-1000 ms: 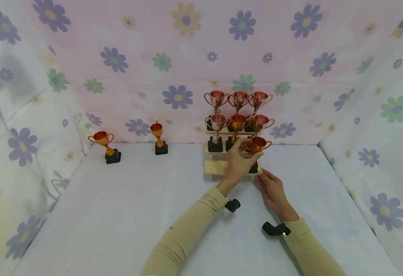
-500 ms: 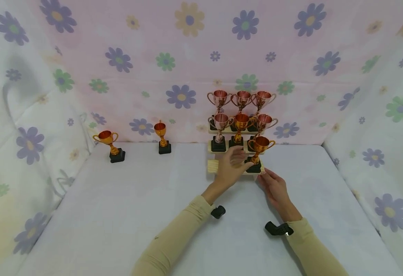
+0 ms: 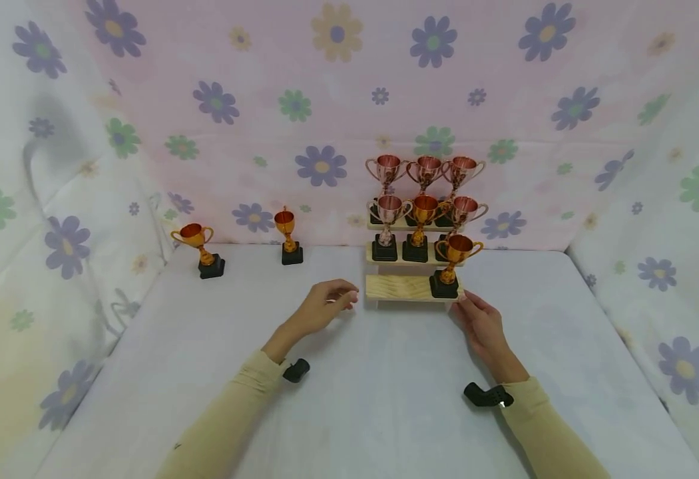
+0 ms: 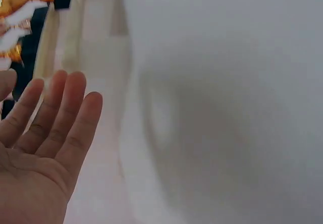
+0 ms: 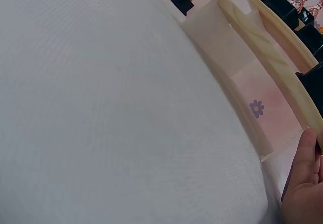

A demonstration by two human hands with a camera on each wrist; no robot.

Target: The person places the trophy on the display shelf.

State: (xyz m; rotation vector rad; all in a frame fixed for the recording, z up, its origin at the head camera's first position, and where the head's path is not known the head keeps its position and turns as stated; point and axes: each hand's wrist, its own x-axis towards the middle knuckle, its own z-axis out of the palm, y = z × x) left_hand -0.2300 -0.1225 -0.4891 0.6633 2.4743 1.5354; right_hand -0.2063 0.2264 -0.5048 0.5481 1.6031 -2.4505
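Observation:
My left hand (image 3: 324,307) is over the white table, left of a three-tier wooden display stand (image 3: 399,289). It holds nothing, and its fingers look fairly straight in the left wrist view. On the right end of the stand's lowest step stands a gold trophy cup (image 3: 459,249) with a black base, upright. My right hand (image 3: 482,327) holds that step's right end, its thumb (image 5: 305,151) against the front edge; some of its fingers are hidden. A gold trophy (image 3: 424,211) stands between a pink trophy (image 3: 389,211) and another pink trophy (image 3: 466,213) on the middle step.
Several pink trophies (image 3: 388,169) stand on the top step. Left of the stand, a gold trophy (image 3: 285,221) and another gold trophy (image 3: 192,235) stand on the table (image 3: 385,399), near the flowered back cloth (image 3: 253,133). Flowered cloth also hangs at both sides.
My left hand has let go of the gold trophy on the lowest step and moved left, off the stand. My right hand has stayed at the step's end. The view has shifted slightly left.

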